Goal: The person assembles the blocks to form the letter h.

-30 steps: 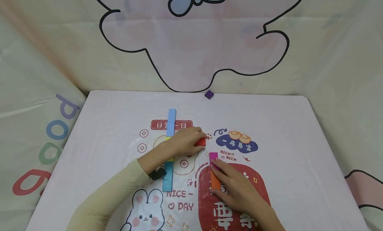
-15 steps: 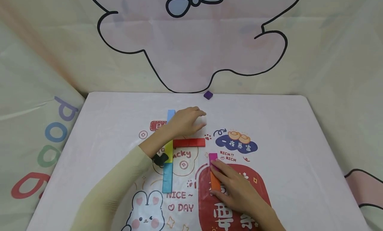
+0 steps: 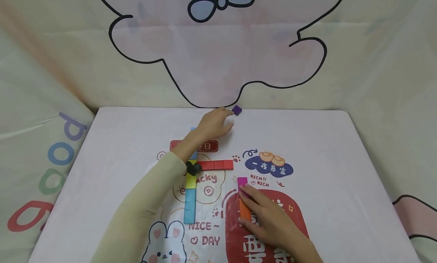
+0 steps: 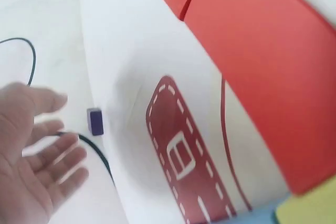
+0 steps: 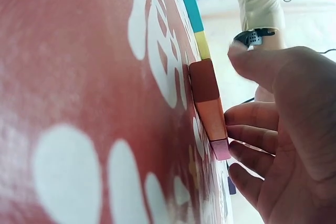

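Note:
At the table's back edge, my left hand (image 3: 213, 124) reaches with spread, slightly bent fingers. A small purple cube (image 3: 237, 110) lies just beyond its fingertips; the left wrist view shows the cube (image 4: 95, 121) apart from the hand. My right hand (image 3: 269, 215) rests against a short line of blocks, one magenta (image 3: 242, 182) and one orange (image 3: 244, 210). In the right wrist view its fingers touch the side of the orange block (image 5: 211, 116), while the thumb stands off it. Beneath the left forearm runs a column of teal (image 3: 189, 206), yellow (image 3: 191, 182) and light blue blocks, partly hidden.
A row of red blocks (image 3: 215, 165) extends rightward from the column. The white table (image 3: 341, 172) carries printed pictures and lettering. A patterned cloth (image 3: 218, 47) hangs right behind its back edge.
My left hand has left the red row and moved away from me to the purple cube at the back edge. The right hand stays against the magenta and orange blocks.

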Tool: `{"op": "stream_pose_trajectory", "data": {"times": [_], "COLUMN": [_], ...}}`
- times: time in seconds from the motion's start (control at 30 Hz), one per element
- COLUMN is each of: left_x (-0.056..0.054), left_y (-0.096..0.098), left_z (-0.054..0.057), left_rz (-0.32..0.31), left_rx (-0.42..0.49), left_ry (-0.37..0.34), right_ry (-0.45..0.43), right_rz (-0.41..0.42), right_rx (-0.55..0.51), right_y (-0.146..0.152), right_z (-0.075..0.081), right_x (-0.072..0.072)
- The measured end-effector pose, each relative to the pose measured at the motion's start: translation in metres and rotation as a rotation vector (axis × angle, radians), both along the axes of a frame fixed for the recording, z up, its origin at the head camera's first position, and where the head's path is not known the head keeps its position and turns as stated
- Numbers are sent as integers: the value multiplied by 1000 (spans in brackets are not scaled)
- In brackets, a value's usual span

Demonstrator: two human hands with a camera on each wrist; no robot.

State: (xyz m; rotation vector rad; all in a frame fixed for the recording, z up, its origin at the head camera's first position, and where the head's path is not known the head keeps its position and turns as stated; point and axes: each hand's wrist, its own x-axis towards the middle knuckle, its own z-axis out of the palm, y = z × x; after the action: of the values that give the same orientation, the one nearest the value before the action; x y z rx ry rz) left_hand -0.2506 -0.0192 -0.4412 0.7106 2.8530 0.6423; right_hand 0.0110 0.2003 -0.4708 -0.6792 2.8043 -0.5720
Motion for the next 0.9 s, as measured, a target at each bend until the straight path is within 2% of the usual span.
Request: {"op": "stream_pose_trajectory", "data": {"times": [0.27,0.7,0.9], "left_x": [-6,-24,-30], "left_y": [6,18,25], "left_z": [-5,-1,-5], "left_rz": [65,39,48], "left_rx": [10,10,-10], "left_ry": [8,10,4], "right_ry": [67,80,44], "right_rz": [22,23,21], "right_rx": [2,-18,-24], "right_y": [2,3,2], "right_z": [-3,-4,-6], "right_x": [0,-2,-1]}}
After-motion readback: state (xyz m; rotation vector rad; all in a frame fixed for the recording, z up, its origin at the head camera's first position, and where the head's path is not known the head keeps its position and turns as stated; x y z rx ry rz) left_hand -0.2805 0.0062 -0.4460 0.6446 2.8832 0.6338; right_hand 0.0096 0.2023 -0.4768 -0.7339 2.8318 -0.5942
